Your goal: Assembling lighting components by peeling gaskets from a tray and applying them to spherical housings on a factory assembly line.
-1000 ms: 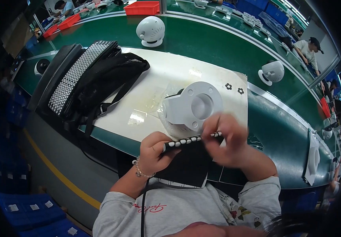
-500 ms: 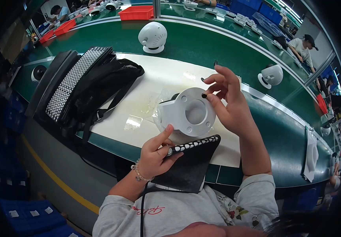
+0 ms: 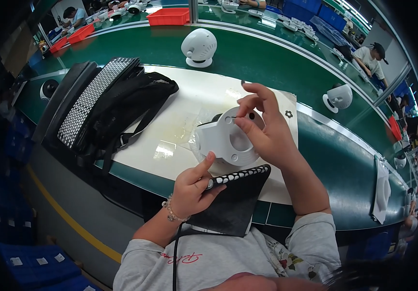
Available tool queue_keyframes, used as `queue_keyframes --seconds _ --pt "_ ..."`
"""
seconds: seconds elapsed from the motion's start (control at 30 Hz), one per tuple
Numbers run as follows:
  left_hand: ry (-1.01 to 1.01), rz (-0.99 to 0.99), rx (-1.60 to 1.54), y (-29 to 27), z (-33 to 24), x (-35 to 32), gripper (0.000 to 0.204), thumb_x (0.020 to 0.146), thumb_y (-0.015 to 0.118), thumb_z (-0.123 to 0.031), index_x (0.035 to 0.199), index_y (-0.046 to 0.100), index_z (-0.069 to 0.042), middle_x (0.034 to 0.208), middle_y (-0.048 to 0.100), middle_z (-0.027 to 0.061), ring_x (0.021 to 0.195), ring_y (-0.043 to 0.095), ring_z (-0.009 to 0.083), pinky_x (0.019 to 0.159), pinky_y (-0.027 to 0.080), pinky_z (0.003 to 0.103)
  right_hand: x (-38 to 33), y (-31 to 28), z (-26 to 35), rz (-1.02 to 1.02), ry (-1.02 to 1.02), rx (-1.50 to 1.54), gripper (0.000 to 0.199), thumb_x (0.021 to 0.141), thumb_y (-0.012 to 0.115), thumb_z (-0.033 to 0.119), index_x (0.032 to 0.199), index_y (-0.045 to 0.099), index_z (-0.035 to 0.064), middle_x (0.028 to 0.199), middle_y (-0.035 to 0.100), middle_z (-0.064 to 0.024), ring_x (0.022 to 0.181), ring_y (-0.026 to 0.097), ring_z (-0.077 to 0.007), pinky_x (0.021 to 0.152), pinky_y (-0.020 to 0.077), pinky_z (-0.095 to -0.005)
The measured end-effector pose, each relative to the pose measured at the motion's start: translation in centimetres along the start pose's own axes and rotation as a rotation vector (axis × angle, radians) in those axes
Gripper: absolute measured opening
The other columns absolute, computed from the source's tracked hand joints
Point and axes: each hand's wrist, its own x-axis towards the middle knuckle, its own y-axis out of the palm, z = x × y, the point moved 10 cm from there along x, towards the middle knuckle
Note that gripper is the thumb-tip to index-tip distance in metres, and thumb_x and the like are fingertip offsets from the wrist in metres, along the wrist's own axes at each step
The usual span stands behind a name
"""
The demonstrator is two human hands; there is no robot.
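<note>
Two bare hands work in the head view: the left hand (image 3: 192, 194) grips a black sheet (image 3: 230, 208) edged with white spots, and the right hand (image 3: 269, 136) pinches a small dark piece (image 3: 234, 117) over a white base (image 3: 213, 139), hiding part of its ring. That base lies on a white board (image 3: 184, 99); a black bag (image 3: 146, 94) covers the board's left side. Beyond, on the green bench (image 3: 247, 60), stands a rounded white device (image 3: 199, 46). Red script (image 3: 189, 258) marks the grey shirt (image 3: 218, 259); white labels (image 3: 16, 261) on blue bins (image 3: 32, 271) are too small to read.
</note>
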Motion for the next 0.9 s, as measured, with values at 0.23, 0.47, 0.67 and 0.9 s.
queue_keyframes --seconds 0.23,0.47,0.67,0.9 --pt "-0.006 -0.006 0.007 -0.2 0.0 0.2 0.03 0.056 0.074 -0.004 0.057 0.044 0.001 0.124 0.047 0.0209 0.046 0.043 0.0195 0.047 0.041 0.027 0.6 1.1 0.3 0.11 0.047 -0.027 0.05 0.081 0.051 0.002 0.128 0.033 0.0047 0.09 0.052 -0.0059 0.092 0.049 -0.0168 0.094 0.0316 -0.0321" --pt "-0.022 0.0 0.01 0.0 0.2 0.0 0.029 0.056 0.074 -0.005 0.058 0.046 0.001 0.124 0.047 0.0205 0.047 0.045 0.0199 0.047 0.041 0.027 -0.3 0.7 3.1 0.154 -0.077 -0.427 0.049 0.082 0.051 0.008 0.129 0.035 0.0074 0.092 0.059 -0.0073 0.108 0.049 -0.0188 0.104 0.0118 -0.0461" --pt "-0.036 -0.013 -0.011 0.0 0.4 -0.1 0.027 0.056 0.074 -0.004 0.059 0.047 0.001 0.124 0.047 0.0202 0.047 0.046 0.0196 0.048 0.042 0.027 -3.2 0.5 3.3 0.068 -0.183 -0.399 0.042 0.078 0.061 0.013 0.117 0.045 0.0105 0.122 0.043 -0.0135 0.124 0.034 -0.0282 0.103 0.0141 -0.0473" --pt "-0.025 -0.022 -0.01 -0.2 0.2 0.2 0.022 0.055 0.073 -0.003 0.061 0.053 0.003 0.124 0.048 0.0186 0.049 0.048 0.0194 0.049 0.043 0.027 -4.5 1.5 0.7 0.145 -0.046 -0.133 0.006 0.08 0.06 0.011 0.082 0.055 0.0074 0.137 0.027 -0.0146 0.133 0.01 -0.036 0.099 0.0281 -0.0407"
